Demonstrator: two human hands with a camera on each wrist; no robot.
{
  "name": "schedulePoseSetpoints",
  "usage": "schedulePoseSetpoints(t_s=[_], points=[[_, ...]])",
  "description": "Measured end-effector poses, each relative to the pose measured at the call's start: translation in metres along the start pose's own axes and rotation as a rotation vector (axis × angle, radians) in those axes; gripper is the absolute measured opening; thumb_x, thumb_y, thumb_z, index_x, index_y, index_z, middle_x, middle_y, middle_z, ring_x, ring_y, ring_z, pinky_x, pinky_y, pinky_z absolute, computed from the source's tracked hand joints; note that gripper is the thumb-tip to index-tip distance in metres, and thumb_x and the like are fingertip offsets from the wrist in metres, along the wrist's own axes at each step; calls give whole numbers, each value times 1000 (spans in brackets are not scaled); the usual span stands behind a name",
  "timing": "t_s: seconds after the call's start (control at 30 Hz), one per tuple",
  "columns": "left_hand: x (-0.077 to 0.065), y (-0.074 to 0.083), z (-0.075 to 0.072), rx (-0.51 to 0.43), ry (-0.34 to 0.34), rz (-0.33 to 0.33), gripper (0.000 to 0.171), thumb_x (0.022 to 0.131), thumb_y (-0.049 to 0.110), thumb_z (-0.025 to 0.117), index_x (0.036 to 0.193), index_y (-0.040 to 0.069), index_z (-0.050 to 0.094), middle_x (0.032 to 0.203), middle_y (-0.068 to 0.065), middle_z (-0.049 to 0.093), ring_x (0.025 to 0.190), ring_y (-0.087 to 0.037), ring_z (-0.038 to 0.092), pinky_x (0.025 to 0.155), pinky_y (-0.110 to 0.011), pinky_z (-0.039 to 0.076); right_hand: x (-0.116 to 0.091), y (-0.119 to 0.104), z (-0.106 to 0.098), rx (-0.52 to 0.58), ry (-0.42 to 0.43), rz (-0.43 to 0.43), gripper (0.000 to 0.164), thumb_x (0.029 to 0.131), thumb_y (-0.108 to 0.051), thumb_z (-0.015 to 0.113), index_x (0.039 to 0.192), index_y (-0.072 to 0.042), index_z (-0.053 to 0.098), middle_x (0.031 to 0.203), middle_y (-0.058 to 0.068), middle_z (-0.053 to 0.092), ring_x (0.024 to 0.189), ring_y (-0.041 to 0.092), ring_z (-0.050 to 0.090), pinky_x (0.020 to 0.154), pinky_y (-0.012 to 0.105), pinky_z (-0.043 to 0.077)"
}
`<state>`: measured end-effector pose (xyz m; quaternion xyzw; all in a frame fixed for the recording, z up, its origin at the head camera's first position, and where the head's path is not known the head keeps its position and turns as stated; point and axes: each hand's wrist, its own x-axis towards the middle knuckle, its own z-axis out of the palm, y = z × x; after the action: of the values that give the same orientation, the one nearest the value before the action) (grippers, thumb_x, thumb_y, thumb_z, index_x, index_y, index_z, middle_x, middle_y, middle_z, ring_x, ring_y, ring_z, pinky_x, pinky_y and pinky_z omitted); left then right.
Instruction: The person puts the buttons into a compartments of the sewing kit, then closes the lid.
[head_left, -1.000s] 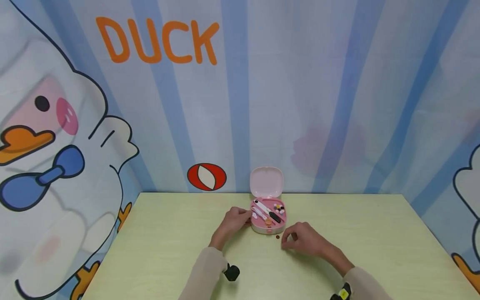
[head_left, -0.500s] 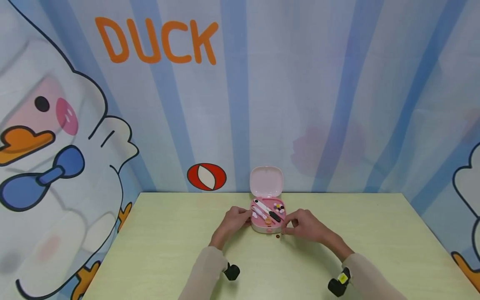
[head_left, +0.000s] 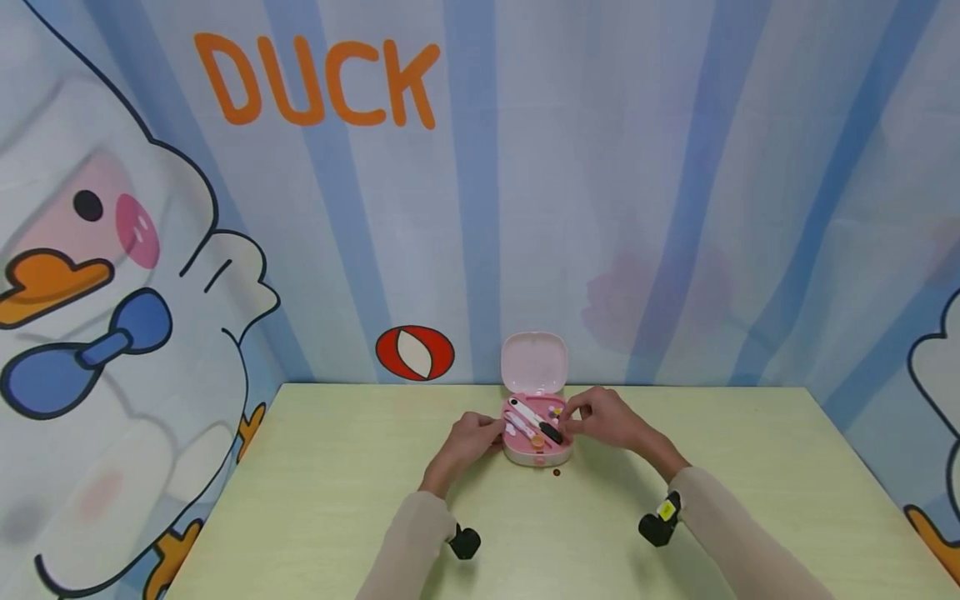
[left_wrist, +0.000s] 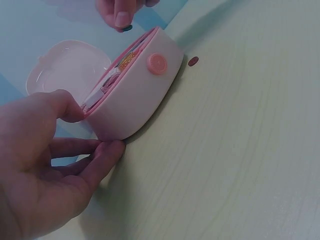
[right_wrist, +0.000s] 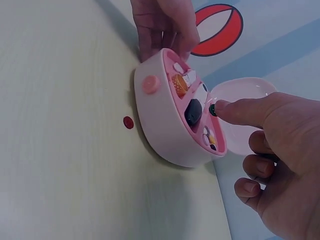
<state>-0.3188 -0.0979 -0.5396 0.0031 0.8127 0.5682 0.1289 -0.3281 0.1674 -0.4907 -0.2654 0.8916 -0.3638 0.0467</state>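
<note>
A small pink and white sewing box (head_left: 517, 457) stands on the table with its lid (head_left: 534, 362) raised. My left hand (head_left: 467, 442) grips its left side, thumb at the rim and fingers low on the wall. Over the right part of the box is my right hand (head_left: 609, 417), pinching a dark green button (right_wrist: 213, 110) between thumb and finger. Inside lie a black-handled tool (head_left: 550, 432), an orange piece (right_wrist: 179, 85) and several small buttons (right_wrist: 208, 136), partly covered by the right hand in the head view. A reddish-brown button (head_left: 557, 472) lies on the table before the box.
The pale wooden table (head_left: 360, 500) reaches back to a striped blue curtain (head_left: 555, 208) with duck pictures. The raised lid stands close to this curtain, near the table's back edge. Black wrist cameras (head_left: 466, 544) are worn on both sleeves.
My right hand has moved up and away from the table in front of the box, to over its right compartment. The left hand has stayed at the box's side.
</note>
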Motion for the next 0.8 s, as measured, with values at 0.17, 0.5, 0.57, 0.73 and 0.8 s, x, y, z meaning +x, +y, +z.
schedulePoseSetpoints(t_s=[0.17,0.5,0.57,0.73,0.8], points=[[3,0,0,11,3,-2,39,106,26,59,123,-7,70,103,-7,72,92,-15,67,88,-31,58,9,-1,-4,4,-11,30,6,92,-11,79,95,-6,81,67,3,55,60,13,42,55,25,32],[4,0,0,2,4,-12,38,106,26,59,123,-7,70,103,-7,72,92,-15,68,88,-31,59,23,1,-6,-38,-22,70,9,94,-12,76,97,-4,81,78,10,67,61,14,44,57,27,35],[4,0,0,3,5,-10,38,106,26,59,123,-7,70,103,-7,72,92,-15,68,88,-31,59,26,1,-5,-34,-19,85,9,95,-12,76,98,-4,81,82,8,69,64,15,46,58,27,36],[4,-2,2,8,12,-8,38,105,25,60,122,-7,70,102,-7,72,92,-15,68,88,-31,59,32,2,-2,-29,-18,134,8,95,-12,76,97,-6,80,82,4,68,69,16,49,60,28,39],[3,-1,2,7,14,-8,37,105,25,60,122,-7,71,102,-7,72,92,-16,68,87,-31,59,34,3,-1,-28,-19,140,8,95,-12,76,96,-6,80,81,3,67,69,17,50,60,28,40]])
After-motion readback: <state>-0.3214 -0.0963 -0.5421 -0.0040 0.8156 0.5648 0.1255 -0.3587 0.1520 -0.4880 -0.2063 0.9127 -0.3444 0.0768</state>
